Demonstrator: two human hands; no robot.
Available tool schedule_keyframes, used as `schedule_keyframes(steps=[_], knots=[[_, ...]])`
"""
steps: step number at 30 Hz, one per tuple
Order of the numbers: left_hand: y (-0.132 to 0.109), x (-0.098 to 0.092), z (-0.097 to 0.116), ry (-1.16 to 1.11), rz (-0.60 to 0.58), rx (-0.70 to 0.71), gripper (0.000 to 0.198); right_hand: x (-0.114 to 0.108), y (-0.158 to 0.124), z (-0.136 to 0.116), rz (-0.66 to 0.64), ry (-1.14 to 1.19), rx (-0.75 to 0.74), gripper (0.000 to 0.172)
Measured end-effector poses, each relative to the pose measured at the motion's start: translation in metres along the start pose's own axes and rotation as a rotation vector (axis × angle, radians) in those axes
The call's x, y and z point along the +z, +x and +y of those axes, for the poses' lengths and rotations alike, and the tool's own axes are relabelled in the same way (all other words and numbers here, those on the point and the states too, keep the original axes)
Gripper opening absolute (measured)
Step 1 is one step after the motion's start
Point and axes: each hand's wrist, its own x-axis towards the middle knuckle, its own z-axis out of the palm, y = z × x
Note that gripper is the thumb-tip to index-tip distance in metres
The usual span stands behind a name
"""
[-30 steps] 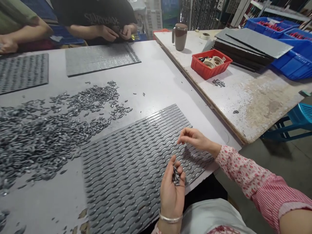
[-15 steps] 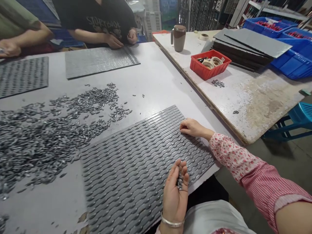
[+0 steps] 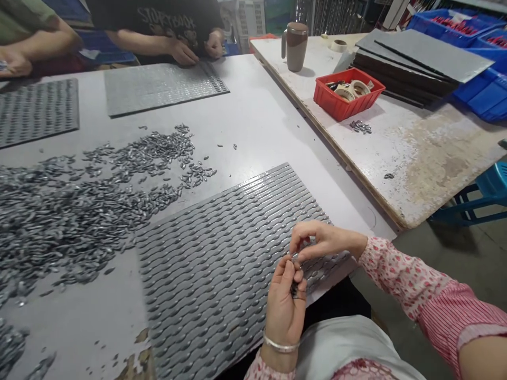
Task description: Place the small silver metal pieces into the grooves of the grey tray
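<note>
Cupped near the front edge, my left hand [image 3: 283, 306] is closed round several small grey spindle-shaped pieces [image 3: 293, 288]. One such piece shows at its thumb and index fingertips. My right hand [image 3: 317, 240] meets those fingertips from above, its thumb and index finger pinching at the same piece; the contact is partly hidden. Beneath both hands lies a grey board [image 3: 222, 253] covered in rows of the pieces, with plain straight ridges towards its far right corner. A large loose pile of the pieces [image 3: 79, 221] spreads over the white table to the left.
Across the table, two people work at grey boards [image 3: 158, 87]. On the adjoining table at right are a mug [image 3: 296, 50], a red bin [image 3: 344, 105] with tape rolls, stacked grey sheets [image 3: 431, 53] and a few loose pieces [image 3: 360, 126]. A blue stool [image 3: 483, 192] stands at right.
My right hand has left the board's ridged part and come down to my left fingertips. The left thumb has pushed up to its fingertips. The view has tilted down slightly.
</note>
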Motion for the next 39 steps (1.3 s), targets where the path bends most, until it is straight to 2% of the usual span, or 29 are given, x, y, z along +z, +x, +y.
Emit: schedule_keyframes(steps=[5, 8, 11, 13, 16, 19, 24, 27, 30, 32, 34, 36, 39], knots=[[-0.004, 0.004, 0.001, 0.063, -0.009, 0.006, 0.016, 0.02, -0.004, -0.002, 0.092, 0.172, 0.069, 0.016], [-0.008, 0.007, 0.005, 0.114, 0.092, -0.014, 0.019, 0.006, -0.001, 0.009, 0.254, 0.259, 0.14, 0.016], [-0.008, 0.005, 0.006, 0.112, 0.094, -0.042, 0.021, -0.028, 0.001, 0.031, 0.526, -0.025, 0.211, 0.008], [-0.006, 0.002, 0.006, 0.065, 0.072, -0.059, 0.014, -0.051, 0.001, 0.048, 0.597, -0.303, 0.305, 0.008], [-0.002, -0.002, 0.004, -0.007, 0.063, -0.116, 0.004, -0.073, -0.001, 0.068, 0.568, -0.447, 0.419, 0.006], [-0.001, -0.002, 0.003, -0.018, 0.036, -0.117, 0.007, -0.076, 0.0, 0.077, 0.52, -0.451, 0.458, 0.003], [-0.002, 0.0, 0.004, 0.016, 0.053, -0.101, 0.025, -0.074, 0.003, 0.08, 0.497, -0.684, 0.419, 0.004], [-0.002, -0.001, 0.003, -0.002, 0.027, -0.076, 0.015, -0.07, 0.003, 0.075, 0.517, -0.743, 0.374, 0.006], [-0.002, -0.002, 0.003, -0.012, 0.032, -0.066, 0.008, -0.054, 0.003, 0.055, 0.522, -0.561, 0.308, 0.006], [-0.002, -0.001, 0.004, -0.015, 0.048, -0.056, 0.014, -0.037, 0.003, 0.036, 0.411, -0.344, 0.231, 0.009], [-0.001, 0.002, 0.006, -0.041, 0.043, -0.045, 0.021, -0.02, 0.005, 0.017, 0.231, -0.216, 0.118, 0.013], [-0.001, 0.004, 0.008, -0.085, 0.014, -0.034, 0.026, -0.004, 0.008, 0.002, 0.097, -0.256, 0.026, 0.015], [-0.001, 0.005, 0.009, -0.134, -0.022, -0.006, 0.028, 0.013, 0.013, -0.01, 0.02, -0.474, -0.013, 0.017]])
